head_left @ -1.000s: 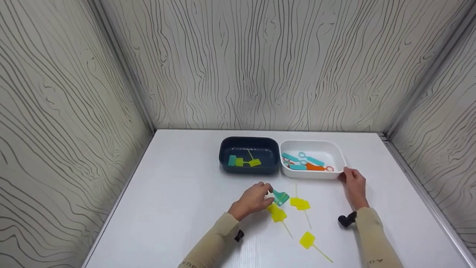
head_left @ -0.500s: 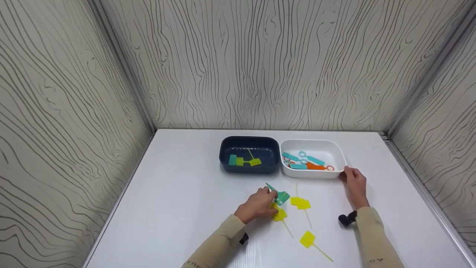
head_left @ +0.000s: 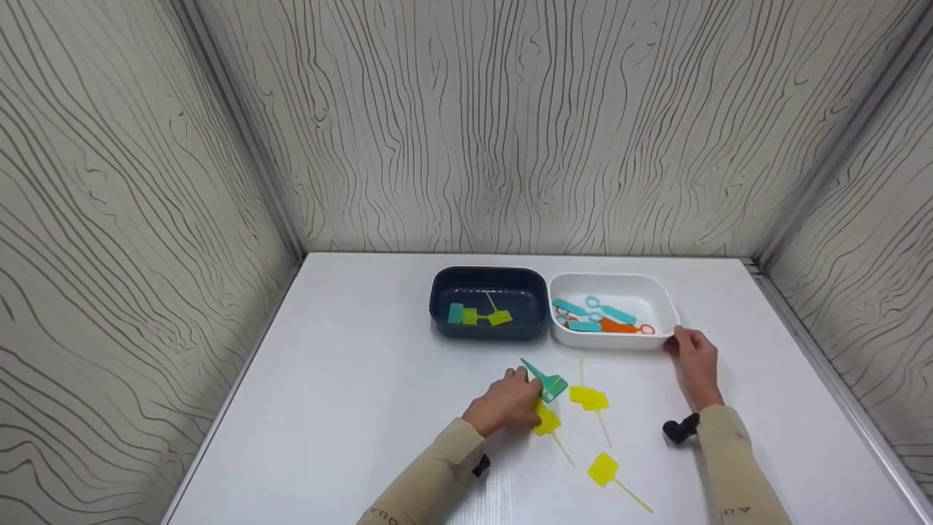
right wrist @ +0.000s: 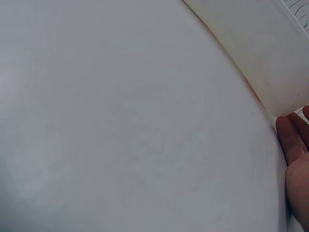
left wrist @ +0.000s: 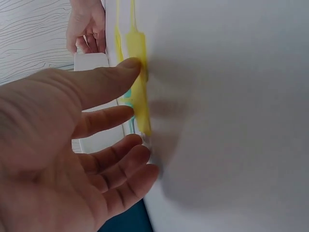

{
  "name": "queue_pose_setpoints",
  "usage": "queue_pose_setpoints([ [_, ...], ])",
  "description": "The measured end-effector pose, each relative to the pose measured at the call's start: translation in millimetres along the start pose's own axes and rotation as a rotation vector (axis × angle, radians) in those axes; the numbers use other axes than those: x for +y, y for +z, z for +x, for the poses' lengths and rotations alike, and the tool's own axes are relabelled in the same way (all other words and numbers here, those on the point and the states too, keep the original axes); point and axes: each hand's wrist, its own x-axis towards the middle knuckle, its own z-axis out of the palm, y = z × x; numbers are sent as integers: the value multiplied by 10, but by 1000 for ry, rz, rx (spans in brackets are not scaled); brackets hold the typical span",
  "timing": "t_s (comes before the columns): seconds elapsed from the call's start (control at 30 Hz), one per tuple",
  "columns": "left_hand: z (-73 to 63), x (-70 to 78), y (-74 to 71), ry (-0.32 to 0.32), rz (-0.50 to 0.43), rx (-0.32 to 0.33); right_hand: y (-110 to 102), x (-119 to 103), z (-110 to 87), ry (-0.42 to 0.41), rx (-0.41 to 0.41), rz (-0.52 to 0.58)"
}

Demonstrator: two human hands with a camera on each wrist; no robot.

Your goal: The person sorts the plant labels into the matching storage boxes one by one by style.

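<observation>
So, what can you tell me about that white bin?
The white bin is a shallow, open-topped box with rounded corners, smooth and plastic-looking. It stands upright on the white table, to the right of the dark blue bin; whether their rims touch is hard to tell. Turquoise pieces and orange pieces, some with ring ends, lie inside. The right hand touches its near right corner.

Left tub (head_left: pixel 488 334) stands beside right tub (head_left: pixel 612 340), both behind the paddles (head_left: pixel 602 469).
</observation>
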Motion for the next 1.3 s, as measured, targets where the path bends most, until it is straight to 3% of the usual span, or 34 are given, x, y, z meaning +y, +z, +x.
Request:
queue_pose_setpoints([
  [0.2,-22,7,-60,36,57,-8,3,8,-16,-28,9,3],
  [0.63,9,-39,-47,42,41,-5,-9,0,-20,-15,-18,-40],
  [1.07,12,-121,-30,73,-55,4,1,1,-14,-4,9,-14],
  [1.3,-4,-222,-62,154,-122,36,-4,-6,-7,-5,11,-31],
])
